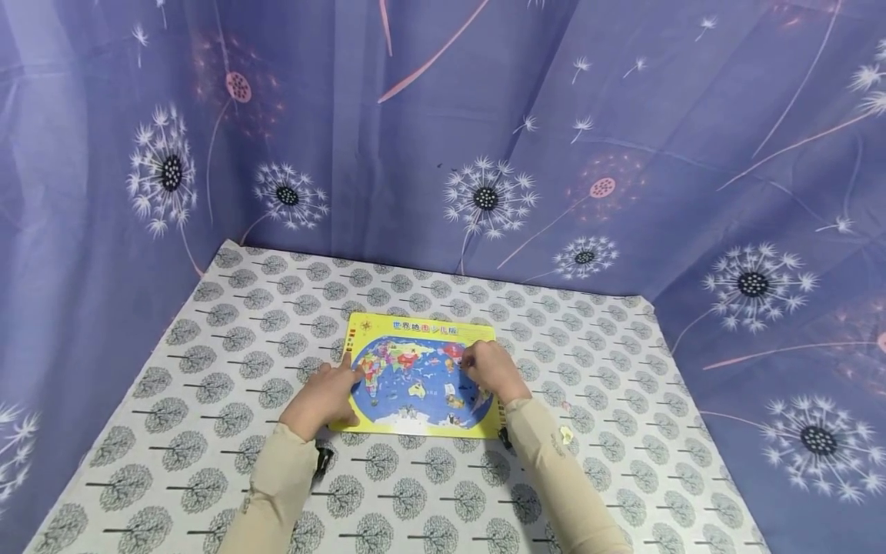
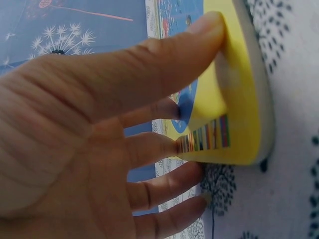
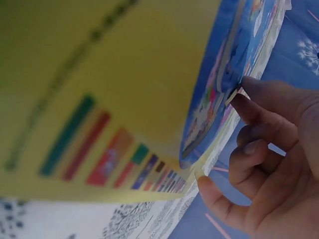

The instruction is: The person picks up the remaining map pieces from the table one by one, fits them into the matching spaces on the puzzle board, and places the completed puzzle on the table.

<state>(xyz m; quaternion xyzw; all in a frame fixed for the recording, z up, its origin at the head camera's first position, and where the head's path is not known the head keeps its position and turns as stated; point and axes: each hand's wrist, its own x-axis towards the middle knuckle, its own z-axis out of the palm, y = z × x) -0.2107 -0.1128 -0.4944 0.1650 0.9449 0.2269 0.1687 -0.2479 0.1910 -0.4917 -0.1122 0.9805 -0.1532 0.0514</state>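
Fingers of the left hand [image 1: 325, 396] loosely spread, mostly straight, thumb flat on the yellow border by the near left corner of the map board [image 1: 492, 426]. Right hand [image 1: 491, 365]: thumb and forefinger pressed together, pinching what looks like a thin puzzle piece [image 3: 232, 96]; the middle fingers curl beneath. Key relation: piece right at those right fingertips, toward the right end of the blue oval; left hand well apart, the map's middle lying between, so the right is clearly the nearer. Only a pale edge of the piece shows; its long axis I can't tell, nor whether it sits in the board or just above it. Small yellowish scrap [image 1: 566, 435] lies on the cloth just outside the right sleeve [image 1: 554, 462], off the board. Board itself lies flat between both hands, long axis left to right across the person, near parallel to the far edge of the patterned cloth [image 1: 415, 532]. Printed title [image 1: 425, 328] runs along the far border, so the map's top points away from the person, toward the purple dandelion curtain [image 1: 401, 154] behind.
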